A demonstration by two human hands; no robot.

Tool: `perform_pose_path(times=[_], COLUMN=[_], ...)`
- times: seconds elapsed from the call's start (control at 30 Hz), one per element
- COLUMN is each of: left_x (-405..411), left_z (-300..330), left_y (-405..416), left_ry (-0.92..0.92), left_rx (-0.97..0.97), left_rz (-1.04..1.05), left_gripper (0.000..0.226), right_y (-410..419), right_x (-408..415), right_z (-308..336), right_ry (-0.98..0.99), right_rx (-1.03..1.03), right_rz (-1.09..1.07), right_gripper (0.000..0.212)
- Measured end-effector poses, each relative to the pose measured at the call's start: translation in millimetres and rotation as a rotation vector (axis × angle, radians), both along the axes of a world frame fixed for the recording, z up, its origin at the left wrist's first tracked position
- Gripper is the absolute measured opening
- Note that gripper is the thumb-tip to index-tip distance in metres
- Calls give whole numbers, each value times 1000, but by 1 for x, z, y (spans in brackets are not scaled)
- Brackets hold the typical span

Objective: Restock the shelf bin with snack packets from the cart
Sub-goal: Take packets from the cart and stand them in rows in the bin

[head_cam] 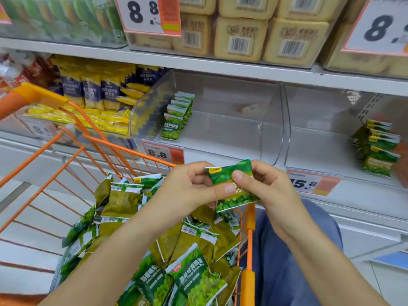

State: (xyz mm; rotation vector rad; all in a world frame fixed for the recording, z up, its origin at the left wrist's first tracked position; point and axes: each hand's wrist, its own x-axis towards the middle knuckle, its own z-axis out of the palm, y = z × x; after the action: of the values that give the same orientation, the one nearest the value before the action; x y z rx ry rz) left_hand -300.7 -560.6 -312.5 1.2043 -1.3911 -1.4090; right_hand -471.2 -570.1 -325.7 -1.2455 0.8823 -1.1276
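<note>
Nearest, the orange cart holds a loose heap of green packets, piled toward its right rim. Above that rim, both hands grasp one green packet: the left hand pinches its left edge with the thumb across the front, and the right hand pinches its right side. Beyond, the clear bin on the shelf holds a short upright row of packets against its left wall. The next bin to the right holds what seems a similar green stack at its right edge, though blurred. A price tag hangs at the bin's front left corner.
</note>
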Motion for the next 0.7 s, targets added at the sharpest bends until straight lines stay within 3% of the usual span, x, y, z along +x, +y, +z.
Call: perform_pose_path(times=[0.17,0.27,0.33,0.4,0.53,0.57,0.63,0.7], left_x=[-25,-50,-71,-93,-129,-135,-141,-142], left_z=[8,12,11,9,-7,-9,-21,-36], left_y=[-7,-20,-31,-43,-81,-88,-99,-103], left_ry=[21,-61,-207,-310,-818,-915,-1040,-1116], left_rx=[-56,-199,-327,-441,-903,-884,-771,-800], left_rz=[7,-24,-22,-49,-71,-98,-163,-177], left_gripper=[32,19,29,10,61,69,78,71], right_y=[-4,-6,-10,-14,-32,-40,-60,-78], right_x=[-19,-47,-74,-103,-172,-195,-244,-284], right_z=[0,10,19,29,40,40,36,23], right_ry=[-132,-42,194,424,880,992,1206,1372], right_rx=[59,-21,-116,-172,-394,-421,-301,-62], right_rz=[-84,-163,-209,-256,-562,-663,-766,-705], right_gripper=[17,21,25,26,24,22,16,15])
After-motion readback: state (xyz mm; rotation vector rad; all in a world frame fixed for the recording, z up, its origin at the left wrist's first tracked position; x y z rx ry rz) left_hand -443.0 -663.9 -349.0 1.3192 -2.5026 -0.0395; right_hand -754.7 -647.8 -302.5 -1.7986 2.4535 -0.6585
